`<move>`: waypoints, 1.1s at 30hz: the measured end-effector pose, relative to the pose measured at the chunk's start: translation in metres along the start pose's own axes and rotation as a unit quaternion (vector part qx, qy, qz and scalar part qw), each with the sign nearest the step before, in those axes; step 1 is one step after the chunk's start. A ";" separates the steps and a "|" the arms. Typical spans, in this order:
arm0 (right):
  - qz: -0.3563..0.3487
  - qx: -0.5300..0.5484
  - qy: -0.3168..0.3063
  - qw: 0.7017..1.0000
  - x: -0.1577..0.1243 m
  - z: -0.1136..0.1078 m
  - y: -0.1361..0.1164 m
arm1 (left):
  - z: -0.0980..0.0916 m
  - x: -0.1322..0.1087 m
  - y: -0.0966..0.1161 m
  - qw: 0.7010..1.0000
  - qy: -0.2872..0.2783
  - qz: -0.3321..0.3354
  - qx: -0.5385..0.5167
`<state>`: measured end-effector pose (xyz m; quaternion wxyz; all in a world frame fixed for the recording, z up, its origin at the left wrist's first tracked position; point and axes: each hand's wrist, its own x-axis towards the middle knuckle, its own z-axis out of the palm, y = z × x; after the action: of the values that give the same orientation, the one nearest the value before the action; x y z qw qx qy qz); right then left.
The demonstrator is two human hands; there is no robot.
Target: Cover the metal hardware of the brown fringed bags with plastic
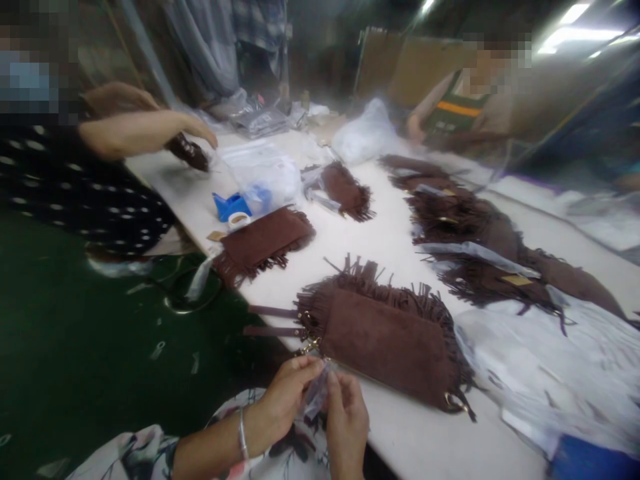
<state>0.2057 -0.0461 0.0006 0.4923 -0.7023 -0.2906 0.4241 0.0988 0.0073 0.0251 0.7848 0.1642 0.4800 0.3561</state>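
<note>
Just off the table's front edge, my left hand (289,393) and my right hand (346,412) meet with fingers pinched on a crumpled strip of clear plastic wrap (315,393). What lies inside the wrap, if anything, is hard to make out. Right beyond my fingers, a brown fringed bag (385,340) lies flat on the white table. Gold-coloured clasps (311,345) and two straps (273,320) show at its left end, and a metal ring (456,402) hangs at its right corner.
More fringed bags lie at the left (267,237), the middle (347,190) and in a pile (465,227) on the right. A blue tape dispenser (233,207) stands near the left edge. White plastic bags (550,367) cover the right front. Co-workers sit at left and back right.
</note>
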 end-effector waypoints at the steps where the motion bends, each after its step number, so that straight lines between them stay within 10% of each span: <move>1: -0.004 -0.008 0.002 1.000 0.000 0.000 -0.001 | 0.001 0.001 0.001 1.000 0.004 -0.001 -0.001; 12: 0.020 -0.046 0.046 0.998 -0.002 0.001 0.006 | 0.008 0.007 -0.003 0.993 0.083 0.031 0.074; 26: -0.351 -0.216 0.031 0.911 -0.008 0.007 0.006 | -0.001 0.013 -0.014 0.974 0.058 0.149 0.161; 33: -0.396 -0.263 0.025 0.879 -0.008 0.000 0.016 | 0.000 -0.001 -0.001 0.980 0.027 0.119 0.158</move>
<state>0.2018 -0.0581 -0.0117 0.4230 -0.6426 -0.6333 0.0842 0.0992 0.0064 0.0255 0.6878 0.3321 0.5282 0.3710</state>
